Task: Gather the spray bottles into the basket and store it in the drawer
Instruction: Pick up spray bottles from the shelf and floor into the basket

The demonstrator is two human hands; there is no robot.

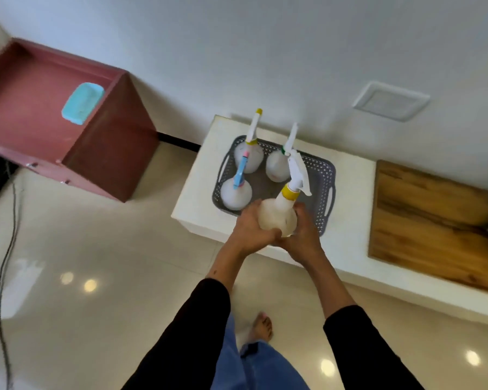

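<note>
Both hands wrapped on one spray bottle (278, 218): left hand (252, 230) on its near-left side, right hand (304, 235) on near-right, fingers of both closed round the body. Bottle held at near edge of the grey basket (326, 175), above the rim, not yet in. Long axis tilts away & right, yellow collar + white trigger head leaning over basket's free near-right corner. 3 other bottles already stand inside: back-left, back-right, front-left. Basket sits on white table (347, 243). Next, prob.: short push fwd, then down into that gap.
</note>
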